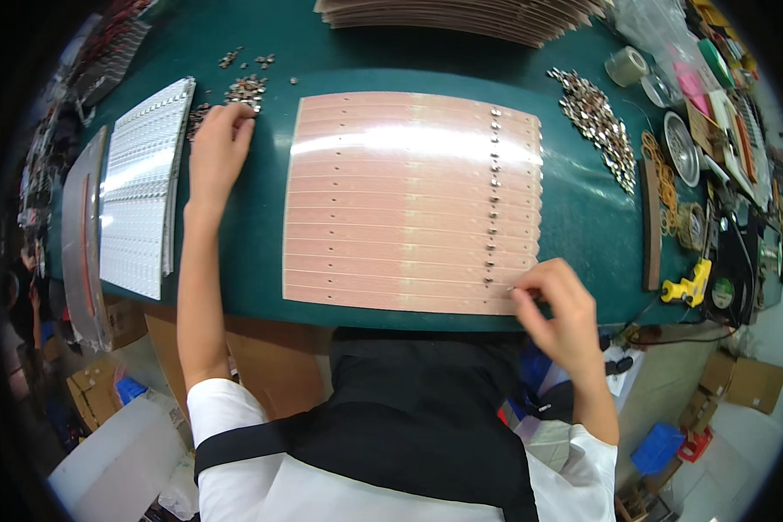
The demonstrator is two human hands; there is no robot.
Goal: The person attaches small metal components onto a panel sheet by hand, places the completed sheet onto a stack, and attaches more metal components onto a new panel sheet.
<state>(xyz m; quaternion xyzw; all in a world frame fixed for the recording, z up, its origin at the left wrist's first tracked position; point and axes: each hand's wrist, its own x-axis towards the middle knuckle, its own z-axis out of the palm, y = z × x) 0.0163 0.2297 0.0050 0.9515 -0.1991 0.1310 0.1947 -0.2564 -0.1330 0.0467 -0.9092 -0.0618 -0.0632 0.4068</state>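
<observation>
In front of me on the green table lies a pale pink panel [365, 209] scored into long cross strips. Small silvery metal pieces [493, 215] sit in a column near its right side, one per strip, and small dark holes run down its left side. At the panel's lower right corner, my right hand [561, 309] pinches a small metal piece [512, 290] between thumb and finger, just beside the lowest strips. My left hand [222, 143] reaches to a loose pile of small metal pieces [247, 90], its fingers bent together at the pile's edge. Whatever those fingertips hold is hidden.
White ridged sheets [143, 191] stand stacked at the left. A larger heap of shiny metal pieces [598, 126] lies right of the panel. Brown boards [461, 16] are piled at the back. A dark bar [650, 224], rubber bands [661, 183] and a yellow glue gun [689, 284] line the right edge.
</observation>
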